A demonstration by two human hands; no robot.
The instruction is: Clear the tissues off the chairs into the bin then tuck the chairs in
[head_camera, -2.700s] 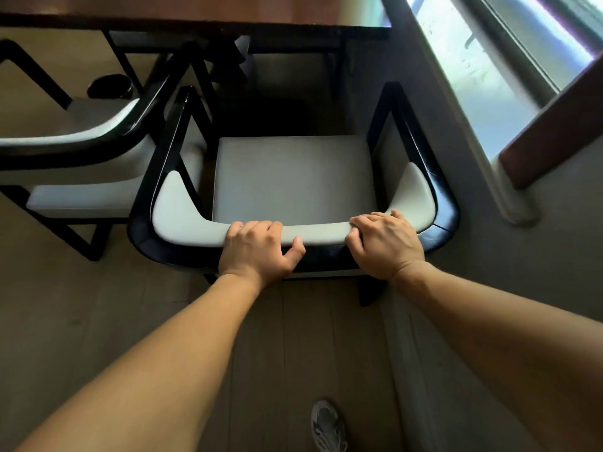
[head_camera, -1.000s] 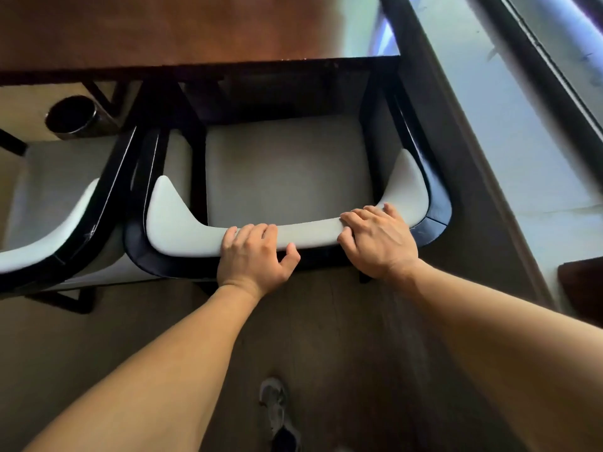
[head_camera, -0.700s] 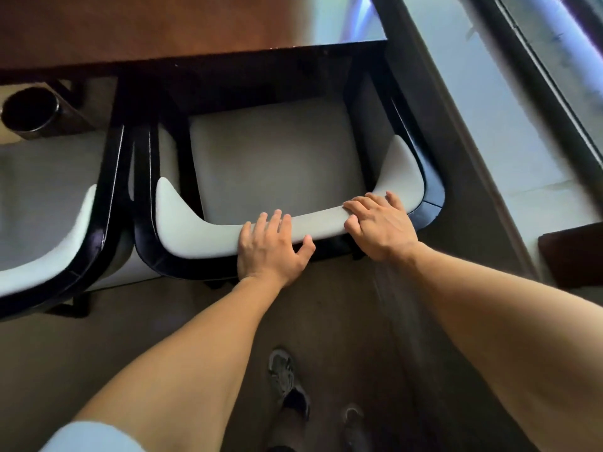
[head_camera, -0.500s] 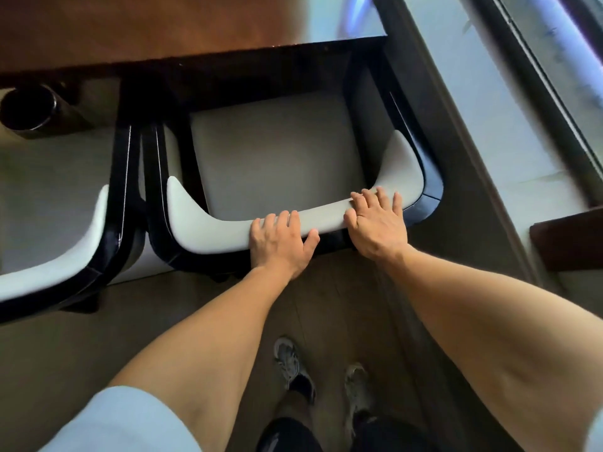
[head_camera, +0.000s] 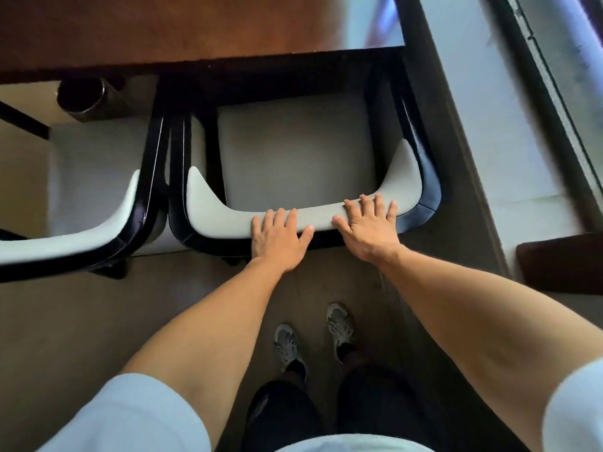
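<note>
Left hand [head_camera: 277, 238]: flat, fingers spread, on chair [head_camera: 293, 220] backrest.
Right hand [head_camera: 370, 226]: likewise, alongside.
Chair: front under table [head_camera: 163, 31].

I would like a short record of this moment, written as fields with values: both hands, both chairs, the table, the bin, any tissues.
left hand: open, fingers flat on the backrest of the right chair
right hand: open, fingers spread on the same backrest
right chair: front of seat under the table edge, seat bare
left chair: close beside the right chair, partly under the table
bin: dark, round, on the floor under the table edge
tissues: none visible on either seat
</note>
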